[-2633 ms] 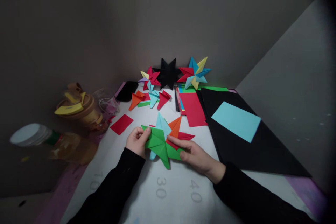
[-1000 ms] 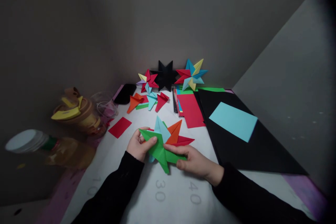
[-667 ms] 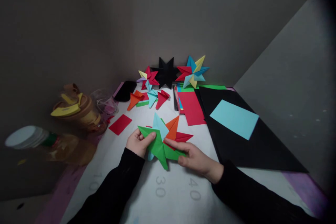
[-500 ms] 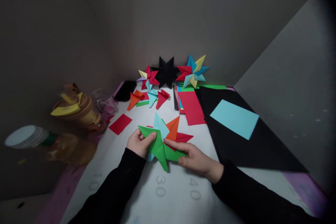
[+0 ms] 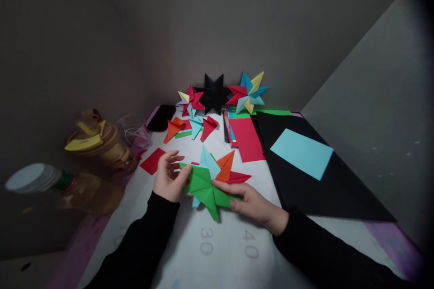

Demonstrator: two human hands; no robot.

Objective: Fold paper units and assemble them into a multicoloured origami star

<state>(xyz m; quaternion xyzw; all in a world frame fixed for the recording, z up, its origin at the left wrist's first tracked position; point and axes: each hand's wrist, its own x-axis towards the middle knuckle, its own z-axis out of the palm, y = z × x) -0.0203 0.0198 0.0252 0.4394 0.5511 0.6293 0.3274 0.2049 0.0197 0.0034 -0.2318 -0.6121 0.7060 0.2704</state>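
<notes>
A folded paper star (image 5: pixel 206 186) with green, light blue, orange and red points is held above the white table. My right hand (image 5: pixel 252 203) grips its right green point, thumb below and index finger stretched across the front to the centre. At the star's left edge is my left hand (image 5: pixel 170 177), its fingers raised and spread, the thumb tip beside the upper left green point. Whether that thumb touches the paper is hard to tell. Under the left fingers lies a red rectangle of paper (image 5: pixel 152 161).
Behind stand a black star (image 5: pixel 214 93) and two multicoloured stars, with small folded pieces (image 5: pixel 174 128) before them. A light blue sheet (image 5: pixel 301 153) lies on a black folder (image 5: pixel 325 196) at right. A jar (image 5: pixel 91 192) and a lidded pot (image 5: pixel 101 144) stand at left.
My left hand has let go of the green part and moved left, its fingers opening. My right hand still holds the star, which has barely moved.
</notes>
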